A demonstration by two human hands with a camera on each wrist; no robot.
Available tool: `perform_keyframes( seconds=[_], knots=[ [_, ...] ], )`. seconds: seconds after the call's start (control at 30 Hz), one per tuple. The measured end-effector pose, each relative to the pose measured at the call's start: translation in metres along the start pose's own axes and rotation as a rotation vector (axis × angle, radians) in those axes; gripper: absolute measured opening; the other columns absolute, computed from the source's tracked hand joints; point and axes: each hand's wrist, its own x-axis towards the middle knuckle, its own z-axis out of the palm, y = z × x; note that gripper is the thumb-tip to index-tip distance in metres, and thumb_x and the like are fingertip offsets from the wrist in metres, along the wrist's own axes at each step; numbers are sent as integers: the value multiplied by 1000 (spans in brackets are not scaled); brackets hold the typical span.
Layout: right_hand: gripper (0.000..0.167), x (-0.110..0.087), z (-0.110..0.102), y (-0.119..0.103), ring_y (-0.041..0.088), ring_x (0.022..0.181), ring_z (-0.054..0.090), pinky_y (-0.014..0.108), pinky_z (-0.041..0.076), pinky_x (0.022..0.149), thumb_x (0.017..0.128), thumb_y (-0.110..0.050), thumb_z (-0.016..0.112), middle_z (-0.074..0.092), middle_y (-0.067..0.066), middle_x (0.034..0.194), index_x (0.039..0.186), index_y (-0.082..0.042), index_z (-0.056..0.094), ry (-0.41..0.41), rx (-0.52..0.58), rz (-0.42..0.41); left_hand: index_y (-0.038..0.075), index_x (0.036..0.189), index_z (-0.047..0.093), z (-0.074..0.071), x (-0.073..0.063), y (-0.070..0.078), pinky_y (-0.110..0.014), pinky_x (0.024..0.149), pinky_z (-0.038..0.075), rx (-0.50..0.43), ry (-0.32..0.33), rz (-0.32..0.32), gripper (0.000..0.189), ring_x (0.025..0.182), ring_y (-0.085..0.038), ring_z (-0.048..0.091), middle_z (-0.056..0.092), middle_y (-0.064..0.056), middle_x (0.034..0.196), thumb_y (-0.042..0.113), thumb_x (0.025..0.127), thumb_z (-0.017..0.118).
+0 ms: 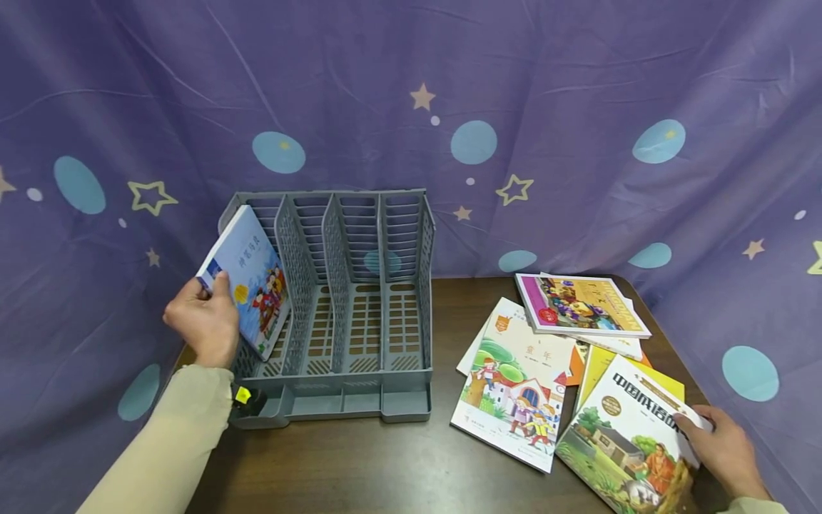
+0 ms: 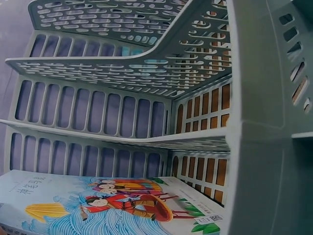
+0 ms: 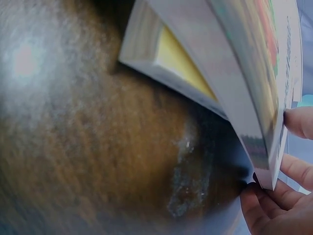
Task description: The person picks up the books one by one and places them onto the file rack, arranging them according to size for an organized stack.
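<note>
My left hand (image 1: 208,318) grips a blue picture book (image 1: 250,278) by its near edge, thumb on the cover. The book stands tilted in the leftmost compartment of a grey file rack (image 1: 411,375); in the left wrist view its illustrated cover (image 2: 112,205) lies along the lowest slot. At the far right my right hand (image 1: 726,446) pinches the right edge of a white book (image 1: 632,446) with a farmhouse picture, thumb on top. From the right wrist view, fingers (image 3: 264,205) curl under that book's corner, and another book (image 3: 146,49) with a yellow inner side lies beneath it.
Beside the white book lies a children's book (image 1: 514,392) with a red-roofed house. Behind it, a purple-edged book (image 1: 584,305) tops more overlapping books, one a yellow book (image 1: 597,368). Dividers (image 1: 330,250) split the rack on the brown table (image 1: 359,471). A purple curtain (image 1: 385,93) hangs behind.
</note>
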Motion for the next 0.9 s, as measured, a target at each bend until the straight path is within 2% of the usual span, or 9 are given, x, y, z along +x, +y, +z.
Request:
perform_keyframes(
  seconds=[0.13, 0.4, 0.67, 0.9],
  knots=[
    [72, 0, 1, 0, 54, 111, 40, 62, 36, 88, 93, -49, 52, 36, 41, 129, 131, 10, 39, 10, 2, -1, 7, 87, 78, 1, 0, -1, -12, 53, 38, 1, 5, -10, 19, 56, 10, 51, 72, -14, 82, 24, 84, 72],
    [71, -1, 3, -1, 52, 111, 41, 60, 36, 88, 93, -48, 53, 37, 40, 128, 131, 10, 39, 19, 17, 6, 5, 88, 76, 5, 0, -3, -13, 56, 33, 22, 24, 26, 22, 60, 9, 47, 72, -11, 85, 25, 86, 70],
    [71, -1, 4, 2, 52, 109, 42, 59, 37, 87, 93, -48, 53, 39, 40, 127, 130, 10, 40, 22, 18, -23, 8, 94, 77, 5, -6, -4, -13, 58, 36, 31, 11, -16, 23, 62, 7, 50, 73, -7, 89, 29, 87, 70],
    [71, -2, 3, 1, 51, 109, 43, 59, 37, 88, 93, -47, 54, 39, 40, 128, 132, 10, 39, 38, 25, -21, 7, 97, 76, 2, -7, -6, -15, 57, 35, 59, -3, -52, 27, 61, 3, 50, 72, -12, 88, 31, 87, 70]
  ],
)
